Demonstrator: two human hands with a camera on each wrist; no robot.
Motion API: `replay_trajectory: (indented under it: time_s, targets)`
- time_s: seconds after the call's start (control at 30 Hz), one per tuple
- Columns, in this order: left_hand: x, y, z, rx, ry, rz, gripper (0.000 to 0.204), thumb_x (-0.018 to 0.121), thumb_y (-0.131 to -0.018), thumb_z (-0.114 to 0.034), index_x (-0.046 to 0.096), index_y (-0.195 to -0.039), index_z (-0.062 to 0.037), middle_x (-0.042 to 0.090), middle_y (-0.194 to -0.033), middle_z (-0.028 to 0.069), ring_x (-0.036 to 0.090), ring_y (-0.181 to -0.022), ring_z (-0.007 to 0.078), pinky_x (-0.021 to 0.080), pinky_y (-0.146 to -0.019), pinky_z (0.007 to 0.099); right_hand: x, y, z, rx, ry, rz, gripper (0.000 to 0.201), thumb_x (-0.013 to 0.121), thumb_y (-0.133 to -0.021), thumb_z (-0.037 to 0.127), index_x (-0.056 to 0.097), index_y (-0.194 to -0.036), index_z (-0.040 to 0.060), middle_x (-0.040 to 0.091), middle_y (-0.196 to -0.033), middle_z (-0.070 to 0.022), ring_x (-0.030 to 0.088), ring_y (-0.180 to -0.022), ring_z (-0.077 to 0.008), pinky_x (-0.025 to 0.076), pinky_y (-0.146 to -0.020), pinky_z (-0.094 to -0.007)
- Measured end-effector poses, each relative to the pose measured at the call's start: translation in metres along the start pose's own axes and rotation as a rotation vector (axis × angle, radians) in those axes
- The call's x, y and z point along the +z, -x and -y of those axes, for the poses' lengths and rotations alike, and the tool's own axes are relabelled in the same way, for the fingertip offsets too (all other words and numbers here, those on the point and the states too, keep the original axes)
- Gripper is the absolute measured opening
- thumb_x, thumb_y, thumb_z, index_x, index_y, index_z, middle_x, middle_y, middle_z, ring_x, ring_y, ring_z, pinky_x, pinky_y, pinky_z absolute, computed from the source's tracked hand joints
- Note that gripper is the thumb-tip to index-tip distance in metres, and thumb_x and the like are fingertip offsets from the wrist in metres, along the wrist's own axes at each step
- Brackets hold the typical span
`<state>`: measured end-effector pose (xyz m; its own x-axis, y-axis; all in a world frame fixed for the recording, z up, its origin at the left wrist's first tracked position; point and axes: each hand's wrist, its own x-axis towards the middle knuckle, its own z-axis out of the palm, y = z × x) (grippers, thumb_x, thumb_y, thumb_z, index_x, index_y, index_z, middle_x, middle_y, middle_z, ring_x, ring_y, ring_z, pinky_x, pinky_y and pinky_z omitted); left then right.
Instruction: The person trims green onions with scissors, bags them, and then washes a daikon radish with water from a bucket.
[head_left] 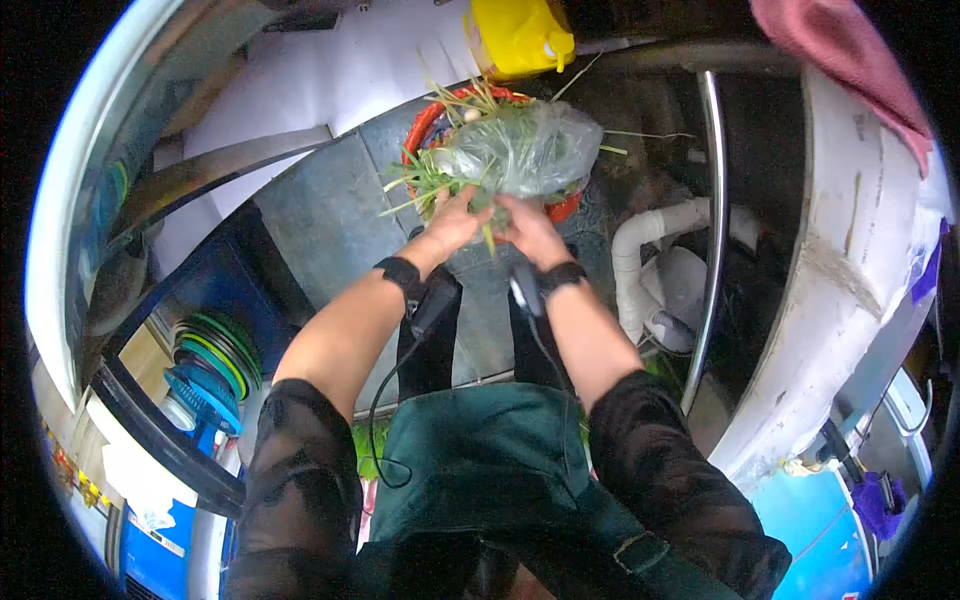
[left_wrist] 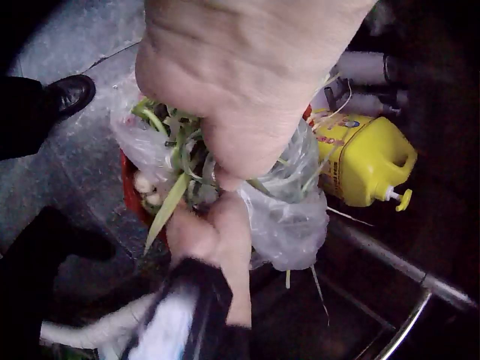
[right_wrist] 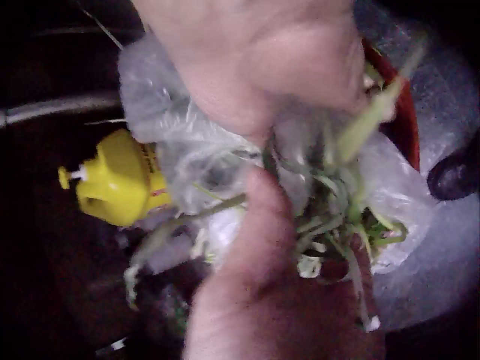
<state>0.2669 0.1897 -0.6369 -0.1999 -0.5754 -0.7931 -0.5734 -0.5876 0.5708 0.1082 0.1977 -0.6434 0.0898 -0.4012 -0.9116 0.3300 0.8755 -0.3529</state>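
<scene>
Over a red bin [head_left: 412,143] on the floor, my two hands work close together among long green leaves [right_wrist: 330,187]. My left hand [head_left: 456,222] holds a bunch of these leaves, which stick out past its thumb in the right wrist view. Thumb to thumb with it, my right hand [head_left: 532,230] grips the same greens; most of its fingers are hidden. A clear plastic bag [head_left: 550,145] bulges across the bin just beyond both hands. Pale round bulbs [left_wrist: 144,182] show inside the bin near the rim.
A yellow jug [head_left: 515,40] stands behind the bin. On the right are a metal bar [head_left: 716,200] and a white drain pipe [head_left: 628,255]. Stacked plastic baskets [head_left: 212,365] are at the left. My feet in dark shoes [left_wrist: 73,99] stand close to the bin.
</scene>
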Motion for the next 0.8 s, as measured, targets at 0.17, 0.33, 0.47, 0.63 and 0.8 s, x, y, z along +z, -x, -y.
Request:
replay_trajectory:
  time_s: [0.17, 0.33, 0.47, 0.63, 0.8]
  targets:
    - [-0.011, 0.035, 0.002, 0.122, -0.202, -0.151, 0.068, 0.069, -0.081, -0.027, 0.038, -0.141, -0.0198, 0.037, -0.139, 0.0262, 0.038, -0.129, 0.0404, 0.036, -0.105, 0.0428, -0.03, 0.051, 0.076, 0.081, 1.194, -0.143, 0.063, 0.076, -0.072, 0.043, 0.055, -0.116, 0.0043, 0.064, -0.108, -0.0186, 0.066, -0.08, -0.037, 0.053, -0.063, -0.0449]
    - [-0.044, 0.082, -0.057, -0.06, -0.314, -0.11, 0.06, 0.067, -0.082, -0.023, 0.038, -0.134, -0.0223, 0.035, -0.138, 0.0225, 0.043, -0.124, 0.0413, 0.045, -0.096, 0.0465, -0.006, 0.039, 0.103, -0.72, 1.612, -0.432, 0.09, 0.082, -0.066, 0.026, 0.034, -0.141, 0.0185, 0.021, -0.15, -0.0219, 0.032, -0.13, -0.045, 0.042, -0.098, -0.0475]
    - [-0.029, 0.063, -0.055, 0.104, -0.495, -0.187, 0.068, 0.071, -0.078, -0.022, 0.038, -0.137, -0.0245, 0.021, -0.147, 0.0202, 0.033, -0.131, 0.0419, 0.044, -0.098, 0.0477, -0.006, -0.008, 0.057, -0.597, 1.684, -0.288, 0.115, 0.084, -0.064, 0.017, 0.008, -0.15, 0.0214, 0.009, -0.153, -0.0246, 0.021, -0.135, -0.0487, 0.033, -0.106, -0.0512]
    - [-0.014, 0.01, -0.036, 0.171, -0.759, -0.127, 0.08, 0.07, -0.08, -0.024, 0.026, -0.147, -0.0248, 0.006, -0.155, 0.018, 0.014, -0.141, 0.0385, 0.033, -0.108, 0.0505, -0.013, -0.035, 0.023, -0.511, 1.609, -0.25, 0.124, 0.082, -0.066, 0.016, -0.01, -0.149, 0.017, 0.013, -0.15, -0.0297, 0.021, -0.136, -0.0459, 0.03, -0.11, -0.0486]
    - [-0.011, -0.037, -0.036, 0.157, -0.899, -0.073, 0.067, 0.055, -0.083, -0.01, 0.03, -0.146, -0.0177, 0.013, -0.153, 0.0223, 0.019, -0.141, 0.0374, 0.032, -0.11, 0.0444, -0.02, -0.076, 0.045, -0.376, 1.617, -0.206, 0.127, 0.083, -0.066, 0.013, -0.012, -0.149, 0.0201, 0.016, -0.15, -0.0283, 0.023, -0.137, -0.0444, 0.027, -0.112, -0.0461]
